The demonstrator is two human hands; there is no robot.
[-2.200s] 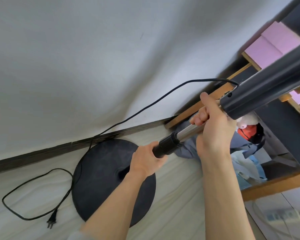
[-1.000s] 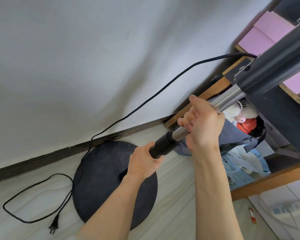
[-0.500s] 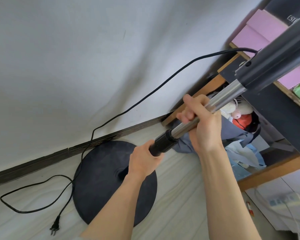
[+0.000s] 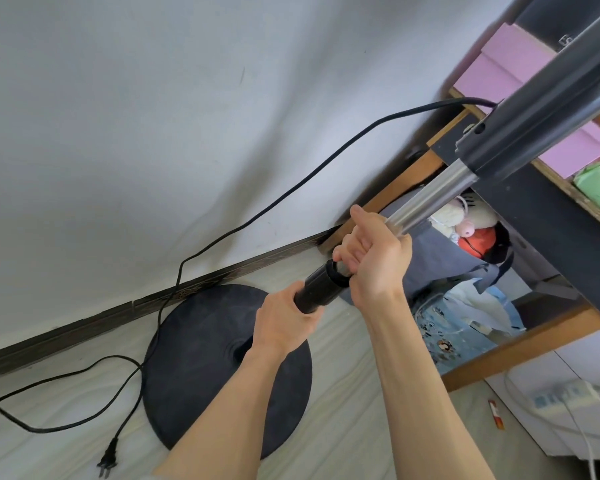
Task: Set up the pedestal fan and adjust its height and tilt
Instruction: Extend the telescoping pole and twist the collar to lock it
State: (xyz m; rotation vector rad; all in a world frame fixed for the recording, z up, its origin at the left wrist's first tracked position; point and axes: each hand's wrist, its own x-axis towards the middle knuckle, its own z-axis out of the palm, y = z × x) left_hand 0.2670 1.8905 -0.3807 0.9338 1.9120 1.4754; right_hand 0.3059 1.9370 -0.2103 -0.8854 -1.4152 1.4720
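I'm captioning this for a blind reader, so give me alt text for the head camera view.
Two bare hands grip a pedestal fan's pole: the left hand on the black collar, the right hand on the silver inner tube just above it. The round black base sits on a pale floor by a white wall, and the unplugged power cord trails left.

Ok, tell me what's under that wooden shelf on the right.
Under the wooden shelf lie a grey cloth, a white and red plush toy and blue patterned fabric. The fan's pole and the shelf's dark panel hide whatever sits deeper.
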